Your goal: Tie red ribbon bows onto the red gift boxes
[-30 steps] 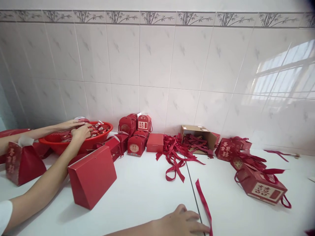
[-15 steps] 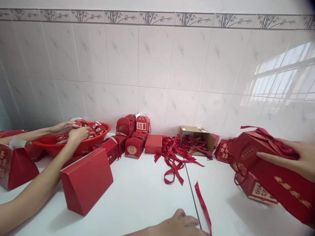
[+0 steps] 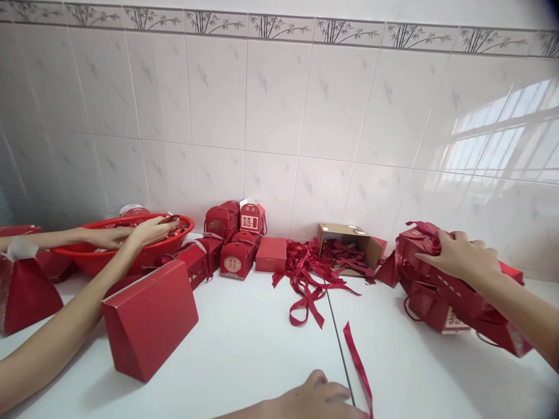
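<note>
The white bench (image 3: 262,337) runs along the tiled wall, with the stock pushed to its back edge, I'd say to leave working room in front. At the left end another person's hands (image 3: 151,230) reach into a red basin (image 3: 181,231) behind a plain red box (image 3: 151,317). Toward the right end my right hand (image 3: 463,256) clamps a ribboned gift box (image 3: 439,281) from above, tilted against its neighbours (likely to steady it). My left hand (image 3: 318,398) lies slack at the front edge, holding nothing, just beside a loose ribbon strip (image 3: 356,364).
</note>
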The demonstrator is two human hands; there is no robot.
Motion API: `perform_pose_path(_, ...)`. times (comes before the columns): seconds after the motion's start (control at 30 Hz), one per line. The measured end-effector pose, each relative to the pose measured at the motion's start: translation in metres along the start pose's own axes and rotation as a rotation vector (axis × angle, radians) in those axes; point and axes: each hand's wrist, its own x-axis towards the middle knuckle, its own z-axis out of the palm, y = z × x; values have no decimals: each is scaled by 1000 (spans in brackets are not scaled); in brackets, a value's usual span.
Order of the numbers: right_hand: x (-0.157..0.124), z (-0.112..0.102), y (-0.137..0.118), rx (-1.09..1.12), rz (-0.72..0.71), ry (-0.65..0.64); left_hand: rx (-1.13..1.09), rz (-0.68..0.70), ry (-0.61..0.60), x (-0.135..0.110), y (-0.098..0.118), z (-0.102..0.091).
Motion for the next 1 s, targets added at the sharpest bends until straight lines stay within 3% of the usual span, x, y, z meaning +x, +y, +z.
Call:
perform_pose_path(0.13, -3, -8, 14, -47, 31, 66, 82, 9, 29, 0, 2, 6)
perform_pose_path(0.27, -6, -42, 23, -59, 62, 64, 113, 79, 45, 1, -1, 9)
perform_pose_path(0.47, -6, -81, 17, 39, -38, 73, 96, 100, 30, -1, -3, 9)
perform_pose_path(0.63, 2, -75, -5, 215, -160, 19, 84, 87, 29, -1, -2, 9)
perform_pose_path(1.0, 17, -51, -30, 315, -213, -92, 137, 109, 82, 0, -1, 9)
